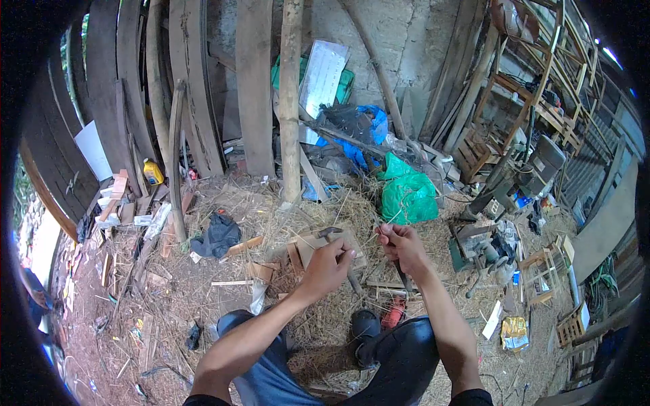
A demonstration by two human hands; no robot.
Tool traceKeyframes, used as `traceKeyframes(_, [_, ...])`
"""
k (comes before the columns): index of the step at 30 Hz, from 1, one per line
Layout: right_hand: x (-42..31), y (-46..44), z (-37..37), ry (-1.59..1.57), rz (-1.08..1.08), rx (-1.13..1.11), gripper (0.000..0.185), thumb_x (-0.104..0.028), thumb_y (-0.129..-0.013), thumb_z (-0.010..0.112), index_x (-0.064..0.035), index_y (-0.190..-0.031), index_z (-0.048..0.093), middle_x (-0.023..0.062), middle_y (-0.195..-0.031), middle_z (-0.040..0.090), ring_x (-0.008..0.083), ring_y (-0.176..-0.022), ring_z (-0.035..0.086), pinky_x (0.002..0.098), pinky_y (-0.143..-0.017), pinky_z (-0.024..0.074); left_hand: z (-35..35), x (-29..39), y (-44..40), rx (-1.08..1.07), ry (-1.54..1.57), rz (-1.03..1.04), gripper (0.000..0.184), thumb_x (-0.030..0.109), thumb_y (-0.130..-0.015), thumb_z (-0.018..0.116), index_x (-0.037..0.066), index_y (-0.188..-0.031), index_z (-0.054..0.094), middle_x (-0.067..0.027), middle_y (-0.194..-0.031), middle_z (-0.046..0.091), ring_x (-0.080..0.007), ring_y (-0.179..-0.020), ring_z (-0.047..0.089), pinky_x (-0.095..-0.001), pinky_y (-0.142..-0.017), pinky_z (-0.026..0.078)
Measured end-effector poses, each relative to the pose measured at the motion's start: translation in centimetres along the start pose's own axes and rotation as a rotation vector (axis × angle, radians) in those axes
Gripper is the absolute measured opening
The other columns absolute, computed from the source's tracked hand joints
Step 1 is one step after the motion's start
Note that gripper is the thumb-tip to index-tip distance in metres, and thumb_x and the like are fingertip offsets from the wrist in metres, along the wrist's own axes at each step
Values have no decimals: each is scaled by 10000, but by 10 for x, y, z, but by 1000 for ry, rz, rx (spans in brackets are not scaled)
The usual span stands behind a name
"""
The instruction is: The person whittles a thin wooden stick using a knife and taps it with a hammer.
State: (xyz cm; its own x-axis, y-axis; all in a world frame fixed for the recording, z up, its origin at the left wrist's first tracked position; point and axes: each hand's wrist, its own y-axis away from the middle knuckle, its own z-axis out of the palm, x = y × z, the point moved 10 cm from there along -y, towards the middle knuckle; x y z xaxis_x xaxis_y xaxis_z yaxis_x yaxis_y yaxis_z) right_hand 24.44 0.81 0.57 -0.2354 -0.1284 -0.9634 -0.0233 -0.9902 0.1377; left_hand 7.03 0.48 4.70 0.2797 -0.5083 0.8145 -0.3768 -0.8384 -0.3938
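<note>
My left hand [328, 268] is closed in a pinch in front of a wooden board [317, 245]. What its fingertips hold, if anything, is too small to make out. Behind it a hammer [330, 231] shows its metal head, with part of a handle visible below the hand; I cannot tell whether the hand touches it. To the right, my right hand [404, 249] is raised with thumb and fingers together on a thin wire-like piece [394, 220]. A dark, narrow handle-like thing [404, 278] shows below that palm; its kind is partly hidden.
Straw and wood scraps cover the ground. A wooden post [291, 101] stands ahead, beside a green plastic bag [408, 196]. A red tool-like object [394, 311] lies near my right knee. A black bag [217, 235] is at left; a bench vise [484, 254] is at right.
</note>
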Motion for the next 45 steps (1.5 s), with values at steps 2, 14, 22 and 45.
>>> traceKeyframes(2, [-2, 1, 1, -3, 29, 26, 227, -258, -918, 561, -58, -812, 586, -51, -644, 478, 37, -474, 328, 222, -432, 238, 8, -10, 0, -160, 174, -210, 195, 185, -872, 579, -9, -872, 556, -155, -758, 637, -214, -688, 620, -332, -636, 453])
traceKeyframes(14, [-8, 2, -95, 228, -198, 408, 246, -267, -859, 643, -22, -882, 632, -22, -649, 549, 48, -473, 413, 219, -426, 290, -7, -64, 4, -169, 762, -563, 133, 182, -926, 547, 53, -956, 558, 16, -764, 523, -60, -667, 484, -209, -620, 408])
traceKeyframes(22, [-5, -10, 18, 702, -471, 245, 245, -240, -828, 661, -11, -913, 676, 97, -812, 677, 99, -736, 586, 286, -667, 453, 9, -74, -28, 38, 966, -461, 126, 151, -914, 559, 54, -995, 554, 1, -825, 554, -94, -719, 529, -241, -665, 434])
traceKeyframes(45, [-47, 23, -7, 1161, -674, 431, 140, -128, -806, 642, -36, -893, 582, 136, -897, 576, 379, -771, 572, 458, -617, 430, -130, -47, -22, 560, 18, -104, 120, 124, -874, 568, 14, -906, 605, -65, -793, 609, -149, -745, 561, -310, -696, 441])
